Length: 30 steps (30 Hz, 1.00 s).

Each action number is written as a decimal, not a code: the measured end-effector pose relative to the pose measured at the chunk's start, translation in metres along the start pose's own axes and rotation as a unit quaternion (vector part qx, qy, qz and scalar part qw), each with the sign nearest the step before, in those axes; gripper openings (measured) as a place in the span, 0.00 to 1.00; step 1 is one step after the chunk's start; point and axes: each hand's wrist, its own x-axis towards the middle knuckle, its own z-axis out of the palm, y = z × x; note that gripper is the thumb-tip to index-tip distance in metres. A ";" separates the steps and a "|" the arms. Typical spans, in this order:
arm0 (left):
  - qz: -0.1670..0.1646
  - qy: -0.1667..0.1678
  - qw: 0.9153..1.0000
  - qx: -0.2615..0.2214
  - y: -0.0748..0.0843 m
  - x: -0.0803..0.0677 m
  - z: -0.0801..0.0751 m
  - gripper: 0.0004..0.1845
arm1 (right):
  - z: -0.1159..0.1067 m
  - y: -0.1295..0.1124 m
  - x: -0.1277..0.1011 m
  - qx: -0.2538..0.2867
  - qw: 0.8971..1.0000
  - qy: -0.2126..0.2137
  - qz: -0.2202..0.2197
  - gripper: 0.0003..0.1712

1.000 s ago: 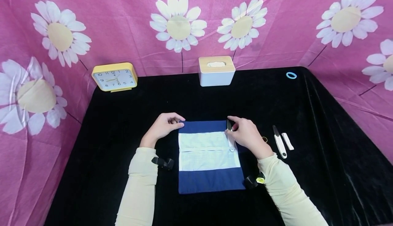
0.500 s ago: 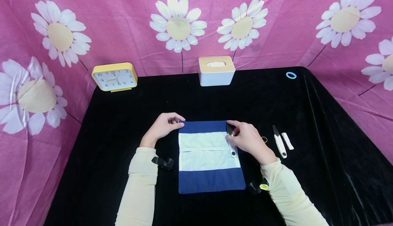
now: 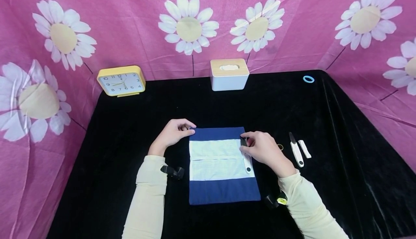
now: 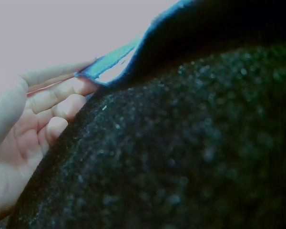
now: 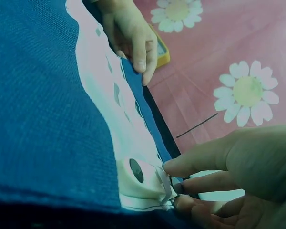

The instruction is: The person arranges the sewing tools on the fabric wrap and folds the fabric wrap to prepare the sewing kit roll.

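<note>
My left hand (image 3: 173, 133) pinches the far left corner of a navy-and-white cloth roll (image 3: 221, 191). In the left wrist view the blue cloth edge (image 4: 107, 64) sits between thumb and fingers. A white-handled tool (image 3: 247, 164) with a dark upper part lies along the roll's right side. My right hand (image 3: 264, 147) pinches it near its dark end, which the fingers partly hide. The right wrist view shows its handle (image 5: 139, 183), with a dark oval at the end, and a narrow white strip crossing it.
Right of my right hand lie a white-handled knife (image 3: 297, 154), a white sheath-like piece (image 3: 304, 148) and a thin yellow ring (image 3: 280, 147). Along the back stand a yellow clock (image 3: 121, 81) and a tissue box (image 3: 229, 80). A blue ring (image 3: 308, 79) lies at back right.
My right hand has drawn the white-handled tool toward me, so its handle end now lies past the roll's middle strip. My left hand has stayed at the corner.
</note>
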 end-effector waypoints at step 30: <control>0.009 0.000 1.000 0.008 -0.001 0.000 0.000 0.07 | 0.001 0.007 -0.009 0.020 0.999 -0.002 -0.028 0.14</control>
